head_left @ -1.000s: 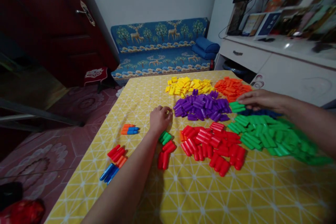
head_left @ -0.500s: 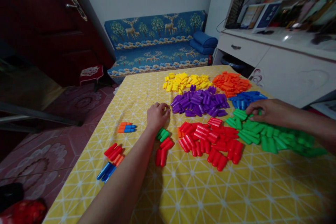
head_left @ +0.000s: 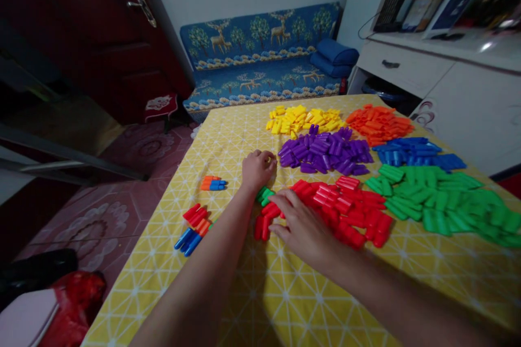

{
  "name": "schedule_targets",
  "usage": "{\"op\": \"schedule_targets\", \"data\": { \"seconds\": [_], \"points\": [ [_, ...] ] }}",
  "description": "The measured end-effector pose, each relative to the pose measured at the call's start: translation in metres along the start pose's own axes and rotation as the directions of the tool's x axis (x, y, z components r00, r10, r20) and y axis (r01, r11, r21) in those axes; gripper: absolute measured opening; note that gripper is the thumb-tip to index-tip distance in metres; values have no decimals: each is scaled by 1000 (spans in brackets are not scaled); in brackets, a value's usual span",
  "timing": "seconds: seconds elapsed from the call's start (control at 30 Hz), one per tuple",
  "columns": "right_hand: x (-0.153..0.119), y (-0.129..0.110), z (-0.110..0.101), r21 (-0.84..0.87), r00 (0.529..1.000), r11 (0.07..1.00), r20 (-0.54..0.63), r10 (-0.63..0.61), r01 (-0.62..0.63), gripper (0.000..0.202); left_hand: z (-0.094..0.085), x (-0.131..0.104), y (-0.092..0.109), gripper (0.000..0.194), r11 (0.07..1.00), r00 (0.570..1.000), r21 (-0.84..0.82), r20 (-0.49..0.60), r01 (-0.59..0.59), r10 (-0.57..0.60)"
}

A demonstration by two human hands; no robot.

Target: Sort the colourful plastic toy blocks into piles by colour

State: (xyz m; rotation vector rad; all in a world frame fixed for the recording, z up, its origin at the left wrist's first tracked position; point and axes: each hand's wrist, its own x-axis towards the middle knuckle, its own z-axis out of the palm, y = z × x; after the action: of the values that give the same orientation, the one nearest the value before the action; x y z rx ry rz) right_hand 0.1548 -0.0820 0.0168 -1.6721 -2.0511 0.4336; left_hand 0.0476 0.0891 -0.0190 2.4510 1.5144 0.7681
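Observation:
My left hand (head_left: pixel 258 169) rests on the yellow patterned cloth with its fingers curled in; anything inside them is hidden. Close to its wrist lie joined green plastic pieces (head_left: pixel 264 196), shaped like short ribbed tubes. My right hand (head_left: pixel 299 225) has its thumb and forefinger apart, beside joined red pieces (head_left: pixel 264 226) just below the green ones. Under and behind this hand spreads a pile of red pieces (head_left: pixel 345 203). To the left lie an orange and blue cluster (head_left: pixel 213 183) and a red, orange and blue cluster (head_left: pixel 196 226).
Piles of purple (head_left: pixel 325 149), yellow (head_left: pixel 305 119), orange (head_left: pixel 378 123), blue (head_left: pixel 411 152) and green pieces (head_left: pixel 451 198) cover the table's far and right parts. Beyond stand a blue sofa (head_left: pixel 260 73) and a white cabinet (head_left: pixel 431 76). A small red stool (head_left: pixel 161 105) is at the left.
My right hand has moved left from the green pile to the red pieces near my left hand. My left hand stays by the small green cluster. The view has shifted slightly left.

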Motion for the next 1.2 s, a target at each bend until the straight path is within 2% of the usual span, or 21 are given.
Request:
{"op": "schedule_targets", "data": {
  "seconds": [0.07, 0.17, 0.27, 0.37, 0.43, 0.47, 0.5, 0.57, 0.6, 0.63, 0.67, 0.73, 0.8, 0.87, 0.93, 1.0, 1.03, 1.07, 1.1, 1.13, 1.2],
  "points": [
    [10, -13, 11, -108, 998, 993, 0, 58, -58, 51, 0, 1, -1, 20, 999, 1000, -48, 6, 17, -17],
    [20, -21, 19, -208, 996, 974, -34, 82, -87, 54, 1, 1, -4, 16, 960, 995, -263, 27, 99, -95],
    [20, -19, 27, -233, 994, 970, -98, 43, -65, 40, 2, 1, -6, 14, 868, 984, -467, 42, 172, -172],
    [16, -15, 33, -192, 987, 980, -158, 20, -50, 28, -7, 4, -7, 25, 789, 976, -580, 58, 203, -208],
    [15, -14, 35, -152, 982, 987, -187, 15, -44, 24, -20, 5, -8, 40, 727, 971, -653, 62, 214, -230],
    [15, -13, 35, -132, 980, 990, -199, 16, -43, 21, -29, 4, -8, 46, 656, 966, -723, 68, 219, -248],
    [16, -13, 35, -113, 977, 993, -213, 19, -44, 19, -38, 1, -7, 50, 537, 959, -813, 87, 224, -268],
    [17, -11, 35, -72, 969, 996, -244, 39, -58, 18, -53, -7, -6, 54, 161, 940, -961, 171, 226, -294],
    [18, -10, 35, -46, 963, 997, -265, 52, -66, 18, -58, -13, -4, 54, -47, 930, -975, 223, 219, -291],
    [19, -8, 35, -12, 956, 998, -288, 61, -67, 18, -61, -19, -2, 54, -213, 922, -954, 265, 209, -282],
    [20, -6, 36, 29, 947, 998, -315, 67, -61, 18, -62, -25, 0, 54, -310, 916, -930, 287, 196, -281],
    [20, -3, 38, 126, 923, 992, -376, 77, -31, 18, -58, -36, 5, 51, -373, 908, -915, 281, 155, -311],
    [20, 0, 40, 196, 896, 981, -435, 83, 4, 20, -50, -42, 10, 46, -301, 902, -948, 220, 107, -372],
    [19, 0, 41, 225, 870, 974, -486, 83, 33, 22, -41, -45, 14, 41, -108, 898, -992, 110, 70, -426],
    [17, -2, 40, 266, 850, 962, -519, 89, 62, 21, -34, -46, 16, 38, 202, 912, -979, -49, 38, -407],
    [13, -1, 32, 360, 843, 927, -526, 111, 102, 17, -28, -48, 18, 33, 558, 950, -830, -195, -27, -245],
    [9, 2, 25, 407, 842, 905, -526, 122, 123, 16, -26, -50, 18, 32, 708, 968, -703, -221, -70, -123],
    [5, 8, 15, 439, 837, 888, -530, 132, 138, 16, -23, -52, 19, 33, 820, 978, -561, -206, -113, -6],
    [-1, 17, 2, 450, 826, 881, -545, 142, 145, 16, -21, -54, 20, 35, 893, 984, -427, -159, -143, 81],
    [-8, 29, -13, 437, 803, 889, -575, 156, 140, 17, -18, -56, 21, 38, 937, 987, -315, -96, -153, 129],
    [-22, 63, -45, 353, 712, 934, -671, 206, 63, 20, -13, -59, 24, 40, 977, 991, -169, 15, -128, 132]
  ]
}}
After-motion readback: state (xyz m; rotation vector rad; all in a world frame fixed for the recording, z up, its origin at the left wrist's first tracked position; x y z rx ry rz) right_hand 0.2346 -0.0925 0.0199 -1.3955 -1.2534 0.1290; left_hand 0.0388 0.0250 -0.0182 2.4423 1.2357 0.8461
